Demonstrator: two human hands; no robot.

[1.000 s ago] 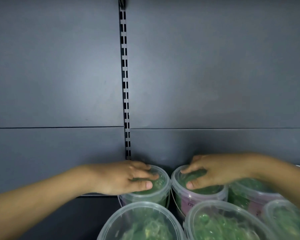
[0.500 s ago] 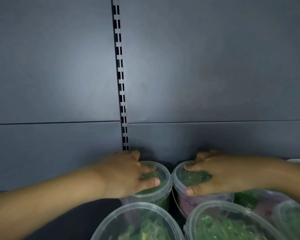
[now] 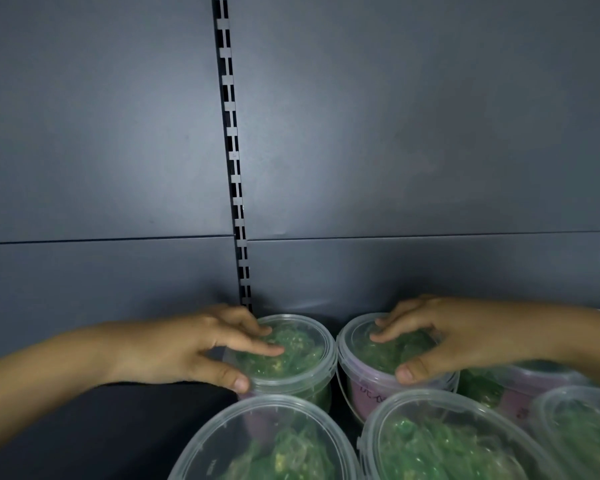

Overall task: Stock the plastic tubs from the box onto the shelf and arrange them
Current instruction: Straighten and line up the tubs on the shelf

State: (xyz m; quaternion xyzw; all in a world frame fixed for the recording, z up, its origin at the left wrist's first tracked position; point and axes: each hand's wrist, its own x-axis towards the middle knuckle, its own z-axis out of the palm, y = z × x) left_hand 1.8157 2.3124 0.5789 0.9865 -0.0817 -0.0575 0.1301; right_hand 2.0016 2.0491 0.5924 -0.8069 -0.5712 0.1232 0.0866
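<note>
Both hands are at the back edge of the shelf [image 3: 101,427], each one on its own tub. The left hand [image 3: 187,348] grips the left back tub [image 3: 291,355] from above: the fingers lie spread over the clear lid and the thumb presses on the near side of the rim. The right hand [image 3: 440,341] holds the right back tub [image 3: 368,389] in the same way, thumb on the near rim and curled fingers on the lid. I think this top grip is chosen because the tubs stand too close to take them by the sides. The two tubs stand upright, just beside each other and close to the back panel [image 3: 395,168], under the slotted upright [image 3: 234,168]. It seems that the person is setting them as the back row, so that the row is straight and the front stays free. In front of them stand the front left tub [image 3: 267,441] and the front right tub [image 3: 440,441], and more tubs [image 3: 579,424] are towards the right edge. All have green contents. The box is not in view, so I cannot tell how many tubs remain.
</note>
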